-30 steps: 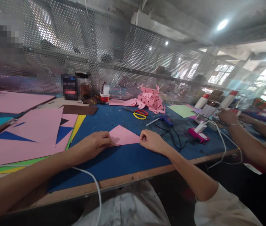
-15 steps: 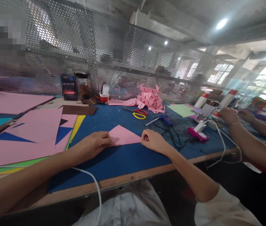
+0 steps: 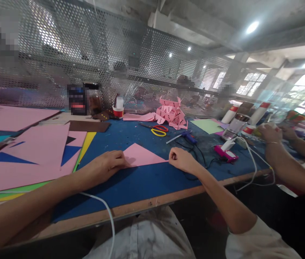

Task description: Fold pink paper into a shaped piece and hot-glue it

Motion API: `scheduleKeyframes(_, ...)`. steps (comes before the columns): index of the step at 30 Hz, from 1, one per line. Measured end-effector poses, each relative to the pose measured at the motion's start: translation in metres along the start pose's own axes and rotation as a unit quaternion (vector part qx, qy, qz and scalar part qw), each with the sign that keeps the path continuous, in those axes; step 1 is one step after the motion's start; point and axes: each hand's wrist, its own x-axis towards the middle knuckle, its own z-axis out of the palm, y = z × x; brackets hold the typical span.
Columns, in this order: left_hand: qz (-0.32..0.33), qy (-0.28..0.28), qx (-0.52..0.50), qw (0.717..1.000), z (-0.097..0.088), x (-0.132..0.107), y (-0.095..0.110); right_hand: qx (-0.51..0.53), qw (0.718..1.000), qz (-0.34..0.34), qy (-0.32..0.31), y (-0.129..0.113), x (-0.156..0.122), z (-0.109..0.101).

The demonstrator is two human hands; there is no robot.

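A pink paper triangle (image 3: 140,155) lies flat on the blue table mat (image 3: 141,183). My left hand (image 3: 106,164) rests on the triangle's left corner, its fingers curled down and pressing the paper. At the triangle's right tip sits my right hand (image 3: 180,160), closed in a loose fist and pressed against the fold edge. Both forearms stretch over the table's wooden front edge.
Large pink, blue, yellow and green sheets (image 3: 30,154) cover the left. Behind lie scissors (image 3: 157,130), a blue glue gun (image 3: 188,136) with black cord, a pile of folded pink pieces (image 3: 172,113), a red cup (image 3: 118,109). Another person's arms (image 3: 284,158) work at right near a pink device (image 3: 226,153).
My right hand has slid to the right along the paper's lower edge, and the triangle now reaches further right. My left hand has stayed put. The other person's hand moved right.
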Motion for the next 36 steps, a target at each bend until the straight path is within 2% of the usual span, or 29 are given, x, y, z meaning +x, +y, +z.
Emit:
scheduleKeyframes(7, 0.008, 0.005, 0.012, 1.000, 0.002, 0.000, -0.004, 0.032, 0.999, 0.004, 0.013, 0.010, -0.002, -0.001)
scheduleKeyframes(9, 0.015, 0.005, 0.014, 1.000, 0.003, 0.000, -0.005, 0.057, 0.997, -0.013, 0.040, 0.008, -0.002, -0.002)
scheduleKeyframes(13, 0.017, 0.004, 0.019, 1.000, 0.002, 0.000, -0.004, 0.094, 0.984, -0.091, 0.119, -0.007, 0.000, -0.002)
scheduleKeyframes(17, 0.015, 0.003, 0.026, 1.000, 0.001, 0.000, -0.001, 0.083, 0.987, -0.128, 0.049, -0.023, 0.002, 0.006)
scheduleKeyframes(20, 0.010, -0.004, 0.030, 0.999, -0.001, 0.001, 0.001, 0.074, 0.991, -0.107, 0.016, -0.029, 0.005, 0.014)
scheduleKeyframes(36, -0.002, -0.007, 0.006, 1.000, 0.000, 0.000, -0.001, 0.031, 0.998, -0.053, 0.020, -0.020, 0.008, 0.014)
